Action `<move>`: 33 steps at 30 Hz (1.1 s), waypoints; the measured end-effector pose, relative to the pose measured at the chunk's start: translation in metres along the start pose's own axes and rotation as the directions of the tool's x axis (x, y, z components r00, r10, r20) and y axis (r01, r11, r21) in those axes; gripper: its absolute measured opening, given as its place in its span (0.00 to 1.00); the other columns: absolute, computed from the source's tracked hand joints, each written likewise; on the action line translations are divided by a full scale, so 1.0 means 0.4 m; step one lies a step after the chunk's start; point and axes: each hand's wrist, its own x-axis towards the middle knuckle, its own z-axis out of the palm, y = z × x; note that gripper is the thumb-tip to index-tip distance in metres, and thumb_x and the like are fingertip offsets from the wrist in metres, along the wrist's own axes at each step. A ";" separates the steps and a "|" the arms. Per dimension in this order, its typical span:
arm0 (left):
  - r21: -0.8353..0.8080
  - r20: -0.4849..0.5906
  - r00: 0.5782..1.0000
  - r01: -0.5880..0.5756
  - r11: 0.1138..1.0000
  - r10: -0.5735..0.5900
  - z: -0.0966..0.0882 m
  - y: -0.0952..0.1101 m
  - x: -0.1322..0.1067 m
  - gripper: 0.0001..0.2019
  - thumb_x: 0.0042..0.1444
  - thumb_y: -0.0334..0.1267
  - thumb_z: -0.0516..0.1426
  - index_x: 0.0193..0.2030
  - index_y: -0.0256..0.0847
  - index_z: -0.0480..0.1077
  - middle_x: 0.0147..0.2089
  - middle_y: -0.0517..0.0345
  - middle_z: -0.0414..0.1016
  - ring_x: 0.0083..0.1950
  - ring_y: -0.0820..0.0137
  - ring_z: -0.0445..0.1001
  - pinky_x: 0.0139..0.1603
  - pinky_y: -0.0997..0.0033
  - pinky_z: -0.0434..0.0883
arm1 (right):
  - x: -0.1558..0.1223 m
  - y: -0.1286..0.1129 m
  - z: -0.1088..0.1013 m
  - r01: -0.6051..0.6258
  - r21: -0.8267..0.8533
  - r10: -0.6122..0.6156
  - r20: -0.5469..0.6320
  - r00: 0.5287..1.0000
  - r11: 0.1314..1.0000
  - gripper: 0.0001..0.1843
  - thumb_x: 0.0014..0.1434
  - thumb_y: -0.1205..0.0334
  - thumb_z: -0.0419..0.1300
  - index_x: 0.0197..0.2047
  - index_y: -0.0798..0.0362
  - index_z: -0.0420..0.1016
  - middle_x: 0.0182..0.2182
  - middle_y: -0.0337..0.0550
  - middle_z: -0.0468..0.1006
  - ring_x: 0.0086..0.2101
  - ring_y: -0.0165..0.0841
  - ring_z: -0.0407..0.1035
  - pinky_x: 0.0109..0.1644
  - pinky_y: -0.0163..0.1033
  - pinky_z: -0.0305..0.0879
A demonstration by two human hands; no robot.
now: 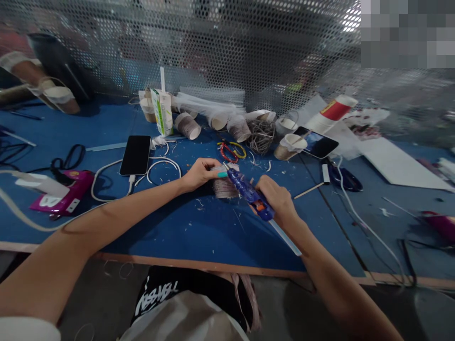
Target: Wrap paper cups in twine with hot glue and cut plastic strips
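Observation:
My right hand [275, 199] is closed around a blue glue gun [249, 193] with an orange trigger; a clear glue stick juts from its rear toward me. Its nozzle points at the rim of a small cup wrapped in brownish twine [224, 187] standing on the blue table [199, 232]. My left hand [199, 173] pinches the top of that cup, fingertips pressed together at the rim beside the nozzle.
A black phone [135, 155] on a white cable lies to the left, a pink box [64, 194] further left. Several twine-wrapped paper cups, a carton [162, 112], a twine ball [260, 135], a second phone [316, 143] and scissors [343, 177] lie behind. Perforated metal screen stands at the back.

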 end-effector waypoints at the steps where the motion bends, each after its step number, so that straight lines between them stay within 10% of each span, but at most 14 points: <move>1: 0.009 -0.003 1.000 -0.005 1.000 0.005 0.000 0.001 0.000 0.24 0.23 0.53 0.70 0.18 0.35 0.70 0.21 0.64 0.69 0.24 0.80 0.64 0.28 0.77 0.63 | -0.001 -0.001 0.000 0.005 -0.007 -0.005 0.030 1.000 1.000 0.05 0.57 0.67 0.49 0.29 0.50 0.56 0.24 0.38 0.61 0.23 0.29 0.57 0.22 0.32 0.48; 21: 0.075 0.011 0.999 -0.046 0.996 0.046 -0.006 -0.002 -0.003 0.22 0.30 0.52 0.69 0.20 0.35 0.69 0.22 0.63 0.68 0.25 0.79 0.62 0.27 0.76 0.60 | -0.040 0.008 0.008 0.030 -0.180 -0.011 0.107 0.994 0.983 0.08 0.60 0.61 0.47 0.33 0.54 0.62 0.26 0.44 0.66 0.21 0.30 0.58 0.21 0.32 0.53; 33: 0.096 -0.028 0.999 0.019 0.995 -0.017 0.003 0.011 -0.003 0.25 0.27 0.51 0.70 0.15 0.35 0.62 0.17 0.67 0.61 0.22 0.82 0.56 0.24 0.78 0.53 | -0.032 -0.002 0.011 0.045 -0.361 -0.099 -0.133 0.986 0.932 0.12 0.62 0.68 0.47 0.27 0.52 0.61 0.21 0.39 0.62 0.21 0.28 0.56 0.22 0.32 0.49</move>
